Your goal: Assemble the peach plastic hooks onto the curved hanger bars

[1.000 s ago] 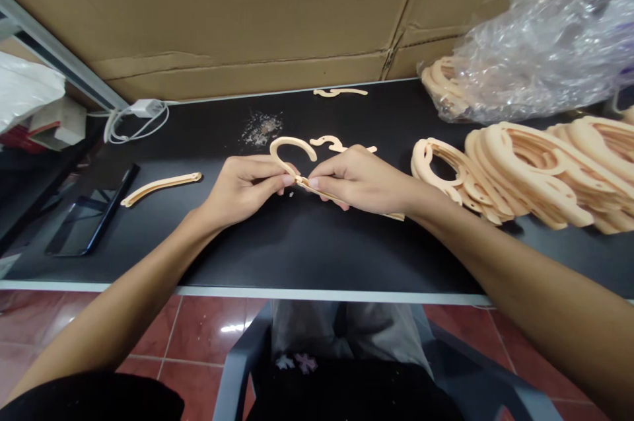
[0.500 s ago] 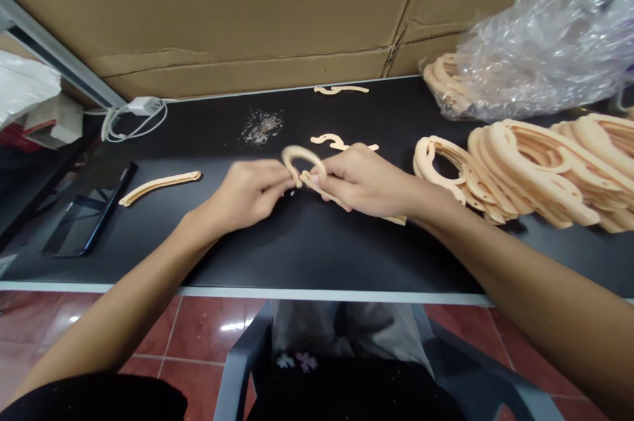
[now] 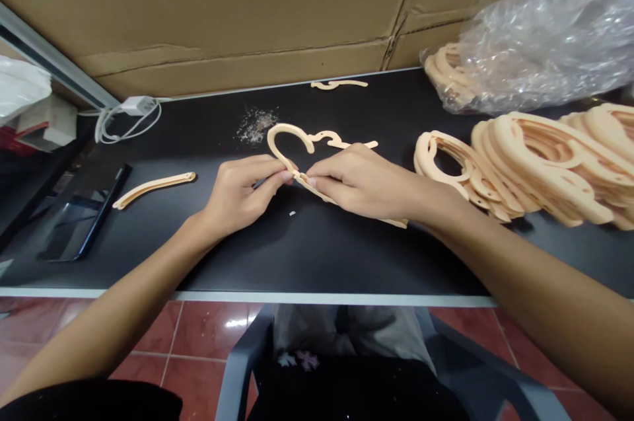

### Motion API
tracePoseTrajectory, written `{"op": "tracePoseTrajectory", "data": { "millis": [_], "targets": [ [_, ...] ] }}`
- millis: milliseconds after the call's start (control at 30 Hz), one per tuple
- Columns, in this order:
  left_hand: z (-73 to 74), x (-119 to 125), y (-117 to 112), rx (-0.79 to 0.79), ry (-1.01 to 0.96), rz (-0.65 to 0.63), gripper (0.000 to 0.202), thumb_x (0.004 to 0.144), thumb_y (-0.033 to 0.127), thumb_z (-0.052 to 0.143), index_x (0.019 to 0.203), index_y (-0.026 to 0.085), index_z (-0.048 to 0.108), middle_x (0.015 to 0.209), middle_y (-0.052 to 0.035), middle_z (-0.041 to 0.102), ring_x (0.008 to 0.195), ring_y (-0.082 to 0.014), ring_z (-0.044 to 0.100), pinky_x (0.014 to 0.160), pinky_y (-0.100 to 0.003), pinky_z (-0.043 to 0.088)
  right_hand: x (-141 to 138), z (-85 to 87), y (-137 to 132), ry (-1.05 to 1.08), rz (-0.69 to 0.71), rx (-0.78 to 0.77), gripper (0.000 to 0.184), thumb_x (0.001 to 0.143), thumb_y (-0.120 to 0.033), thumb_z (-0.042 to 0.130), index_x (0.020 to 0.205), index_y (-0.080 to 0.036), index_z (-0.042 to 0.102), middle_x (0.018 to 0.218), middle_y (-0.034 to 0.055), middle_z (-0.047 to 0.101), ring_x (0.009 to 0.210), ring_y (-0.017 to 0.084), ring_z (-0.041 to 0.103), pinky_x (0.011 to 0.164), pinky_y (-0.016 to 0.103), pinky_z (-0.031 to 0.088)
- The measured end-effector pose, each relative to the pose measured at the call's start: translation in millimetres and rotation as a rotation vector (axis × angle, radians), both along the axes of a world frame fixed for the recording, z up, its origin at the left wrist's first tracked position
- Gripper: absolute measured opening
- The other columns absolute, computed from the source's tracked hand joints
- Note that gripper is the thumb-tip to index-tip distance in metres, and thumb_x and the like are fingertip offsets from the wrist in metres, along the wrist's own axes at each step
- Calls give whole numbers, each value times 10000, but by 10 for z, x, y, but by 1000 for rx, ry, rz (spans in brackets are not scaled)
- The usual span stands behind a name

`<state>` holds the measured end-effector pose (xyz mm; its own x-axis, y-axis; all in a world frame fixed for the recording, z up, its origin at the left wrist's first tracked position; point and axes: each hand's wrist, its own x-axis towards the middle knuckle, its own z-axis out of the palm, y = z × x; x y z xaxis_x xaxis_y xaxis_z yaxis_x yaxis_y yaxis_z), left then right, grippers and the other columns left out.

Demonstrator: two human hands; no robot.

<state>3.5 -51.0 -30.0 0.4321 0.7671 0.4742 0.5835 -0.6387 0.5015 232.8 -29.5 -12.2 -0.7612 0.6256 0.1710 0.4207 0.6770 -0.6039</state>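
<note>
At table centre: both hands meeting over the black tabletop [image 3: 307,249], pinching one tan plastic part between them.
Left hand [image 3: 242,190]: closed, fingertips clamped on the curved hook [image 3: 287,140] at its lower end, hook arching up toward 12 o'clock.
Right hand [image 3: 361,180]: closed, thumb and forefinger nipping the flat strip [image 3: 396,221] right where it joins the hook, strip running off under the palm toward 4 o'clock.
Join: dead centre, fingertips of both hands almost touching.
At 9 o'clock: loose curved strip [image 3: 153,188] lying flat, well apart from the hands; dark phone [image 3: 84,216] just beyond it.
At 10 o'clock: white charger and cable [image 3: 131,114].
At 12 o'clock: scatter of plastic crumbs [image 3: 255,125], small offcut [image 3: 339,84] near the cardboard wall [image 3: 247,11].
At 3 o'clock: fanned stack of tan frames [image 3: 525,166].
At 1 o'clock: clear plastic bag [image 3: 545,31] over more frames.
</note>
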Motion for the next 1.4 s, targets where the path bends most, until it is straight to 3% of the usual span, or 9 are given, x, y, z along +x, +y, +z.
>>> {"op": "tracePoseTrajectory", "data": {
  "millis": [333,633,800,1033,1400],
  "targets": [
    [51,7,-35,-46,-5,-139,227,996,215,584,902,175,787,758,-17,747,596,-110,645,629,-220,515,8,50,-24,-43,43,-48,345,933,-152,442,594,-189,392,522,-60,366,502,66,325,596,287,238],
    [169,-20,-49,-286,-11,-249,243,975,296,614,834,207,790,772,-29,760,569,-121,644,561,-219,493,51,48,-54,8,147,-145,348,892,-119,473,572,-193,358,517,-73,295,499,64,287,582,295,225],
    [203,-7,-51,-381,-12,-256,242,956,305,638,796,205,789,729,-32,752,549,-124,631,541,-218,492,42,46,-68,26,151,-177,355,904,-145,482,559,-189,411,523,-68,316,511,71,288,572,296,213],
    [223,22,-67,-315,4,-257,261,962,277,618,787,196,795,632,-22,709,539,-126,631,547,-220,482,37,74,-60,17,123,-224,344,900,-127,508,560,-171,483,498,-73,360,488,59,324,560,278,241],
    [192,-1,-68,-230,17,-254,225,948,265,661,795,196,811,721,-41,767,615,-148,696,614,-231,520,35,46,-36,47,90,-296,301,884,-119,499,592,-162,558,504,-71,405,493,63,361,557,264,260]
  ]
}}
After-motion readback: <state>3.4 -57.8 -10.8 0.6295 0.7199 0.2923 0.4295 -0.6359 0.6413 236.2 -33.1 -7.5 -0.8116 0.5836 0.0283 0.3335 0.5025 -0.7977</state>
